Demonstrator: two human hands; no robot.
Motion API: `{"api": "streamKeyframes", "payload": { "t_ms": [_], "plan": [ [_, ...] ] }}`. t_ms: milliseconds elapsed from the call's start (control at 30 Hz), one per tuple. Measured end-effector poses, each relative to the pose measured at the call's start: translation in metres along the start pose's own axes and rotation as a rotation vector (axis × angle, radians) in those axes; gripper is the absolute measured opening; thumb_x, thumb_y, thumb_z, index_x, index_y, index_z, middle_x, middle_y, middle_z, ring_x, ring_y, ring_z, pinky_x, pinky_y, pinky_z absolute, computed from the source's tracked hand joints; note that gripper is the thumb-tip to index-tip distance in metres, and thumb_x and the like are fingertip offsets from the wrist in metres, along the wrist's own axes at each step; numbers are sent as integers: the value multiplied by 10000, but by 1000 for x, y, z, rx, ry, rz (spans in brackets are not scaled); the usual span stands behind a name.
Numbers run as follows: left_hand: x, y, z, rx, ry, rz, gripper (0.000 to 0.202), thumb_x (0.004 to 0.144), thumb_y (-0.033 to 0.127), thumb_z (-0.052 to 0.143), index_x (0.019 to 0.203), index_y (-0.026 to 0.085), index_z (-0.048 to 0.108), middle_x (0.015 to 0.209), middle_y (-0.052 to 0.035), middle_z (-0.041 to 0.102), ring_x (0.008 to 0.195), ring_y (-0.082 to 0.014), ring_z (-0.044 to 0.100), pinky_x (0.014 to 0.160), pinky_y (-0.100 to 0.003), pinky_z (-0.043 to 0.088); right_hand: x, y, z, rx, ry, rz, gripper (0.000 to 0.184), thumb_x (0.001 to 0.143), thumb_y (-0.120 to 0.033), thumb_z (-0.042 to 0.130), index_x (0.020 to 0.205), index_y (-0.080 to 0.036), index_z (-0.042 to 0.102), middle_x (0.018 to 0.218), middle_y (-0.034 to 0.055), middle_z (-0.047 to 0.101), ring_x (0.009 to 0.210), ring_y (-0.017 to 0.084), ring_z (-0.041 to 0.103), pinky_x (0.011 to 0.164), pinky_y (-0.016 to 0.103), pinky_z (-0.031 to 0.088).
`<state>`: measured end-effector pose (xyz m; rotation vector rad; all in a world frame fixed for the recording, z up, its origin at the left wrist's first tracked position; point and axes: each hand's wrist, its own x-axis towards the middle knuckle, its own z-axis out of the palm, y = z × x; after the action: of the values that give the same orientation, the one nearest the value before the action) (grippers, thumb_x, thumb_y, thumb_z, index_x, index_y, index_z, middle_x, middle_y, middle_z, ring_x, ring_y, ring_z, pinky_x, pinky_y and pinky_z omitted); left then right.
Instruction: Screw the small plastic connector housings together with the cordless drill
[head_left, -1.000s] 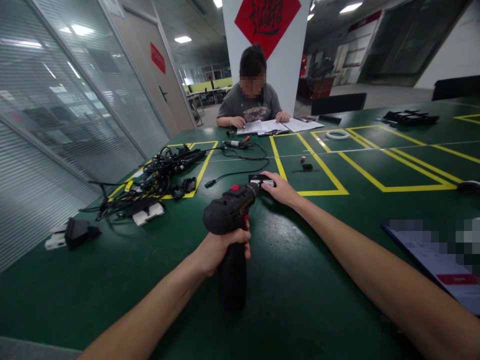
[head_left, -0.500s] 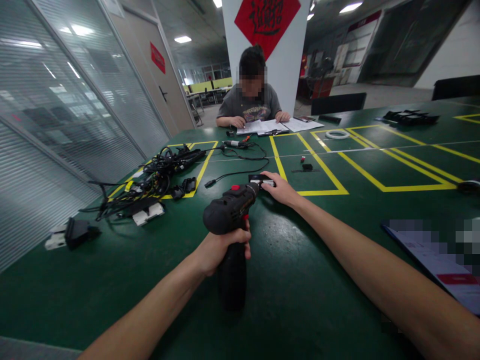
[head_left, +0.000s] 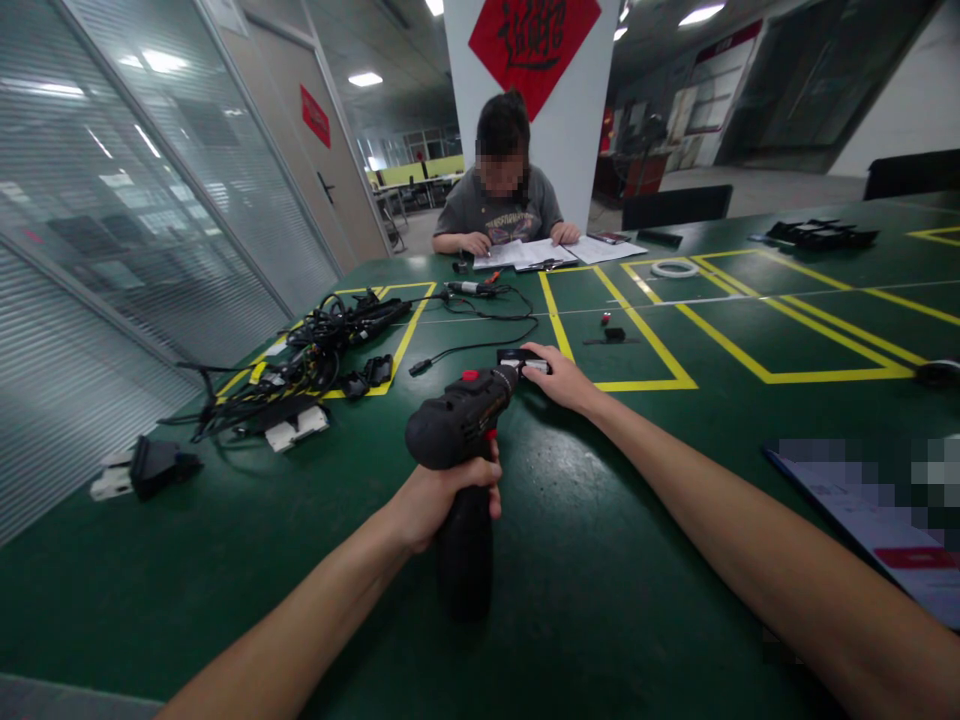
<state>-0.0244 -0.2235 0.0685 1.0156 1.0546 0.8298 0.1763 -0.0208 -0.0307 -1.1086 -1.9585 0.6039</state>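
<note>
you held the drill (head_left: 456,425) in your left hand (head_left: 450,497), fingers wrapped around the top of its grip, just below the body. the drill stood upright above the near part of the mat, its nose aimed far and right. whether its base touched the mat, you could not tell from this view.

your right hand (head_left: 562,378) was narrow, its fingertips (head_left: 538,367) closed on a small black piece (head_left: 517,356) with a silver end, right at the drill's nose. the exact fit between piece and drill was too small to tell.

the green mat (head_left: 225,570) carried yellow tape boxes (head_left: 622,385). to your left lay a black cable bundle (head_left: 322,350), with a black housing (head_left: 154,465) nearer you. a thin black cable (head_left: 480,345) ran just beyond the drill. to the far right sat a white tape ring (head_left: 673,269) and a pile of black parts (head_left: 821,235). a blurred clipboard (head_left: 847,525) lay near your right arm.

at the far edge a seated co-worker (head_left: 501,190) had both hands on papers (head_left: 525,255), well apart from yours.
</note>
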Motion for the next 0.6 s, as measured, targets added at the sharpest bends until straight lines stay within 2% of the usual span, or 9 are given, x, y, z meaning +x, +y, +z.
{"api": "streamKeyframes", "payload": {
  "t_ms": [600],
  "plan": [
    [2, -2, -2, -3, -15, 16, 259, 693, 259, 705, 876, 153, 558, 660, 23, 591, 508, -106, 596, 537, -230, 453, 0, -2, -1, -3, -5, 10, 498, 882, -350, 562, 1349, -179, 583, 1248, 130, 602, 1131, 283, 597, 1060, 441, 425]
  ]
}}
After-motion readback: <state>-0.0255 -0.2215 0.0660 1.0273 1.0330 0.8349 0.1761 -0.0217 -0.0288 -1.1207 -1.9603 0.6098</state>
